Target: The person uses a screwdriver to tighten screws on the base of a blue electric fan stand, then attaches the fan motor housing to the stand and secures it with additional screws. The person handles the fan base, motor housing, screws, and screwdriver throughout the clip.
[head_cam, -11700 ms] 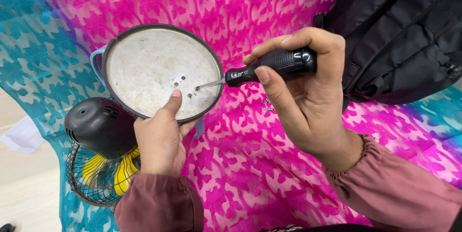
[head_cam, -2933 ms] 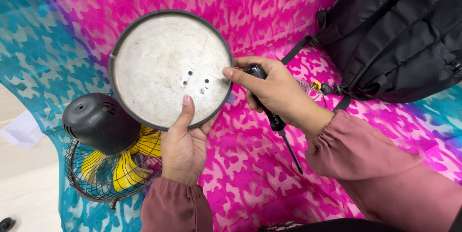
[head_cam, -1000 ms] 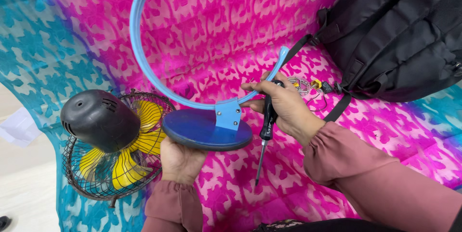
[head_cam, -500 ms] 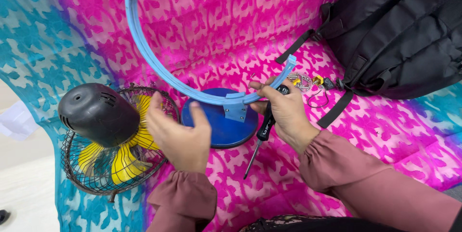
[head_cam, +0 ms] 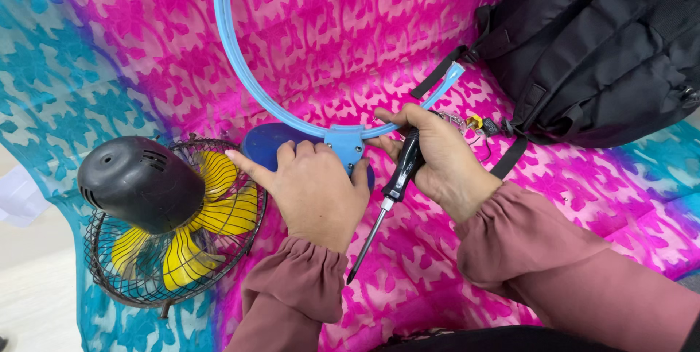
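- Mauve-pink gathered sleeves lead up to both hands; the left hand (head_cam: pixel 315 186) lies palm down, fingers spread and loosely curved, pressed over the round dark blue plastic fan base (head_cam: pixel 271 142), which it mostly covers.
- Half a second ago that left hand was lifted, open in the air before the base; now it is down on it, index finger stretched toward the fan cage.
- Black-handled screwdriver with a steel shaft (head_cam: pixel 385 196) sits in the closed right hand (head_cam: pixel 443 159), tip pointing down toward the person, much as it did half a second ago.
- The right hand's thumb and forefinger also pinch the light blue curved plastic yoke arm (head_cam: pixel 232 60) close beside its bracket, just right of the left hand.
- Just left of the left hand lies the small fan with a black motor housing, yellow blades and wire cage (head_cam: pixel 160 213), motor side up, on the cloth.
- Beneath everything spreads the pink and turquoise patterned cloth (head_cam: pixel 328 31).
- Just beyond the right hand sits a small cluster of screws and metal bits (head_cam: pixel 472 124).
- Farther off, right of that hand, rests the black fabric backpack (head_cam: pixel 605 45).
- Earlier the base was held up with its pale underside toward the camera; now it stands on the cloth, yoke rising upward.
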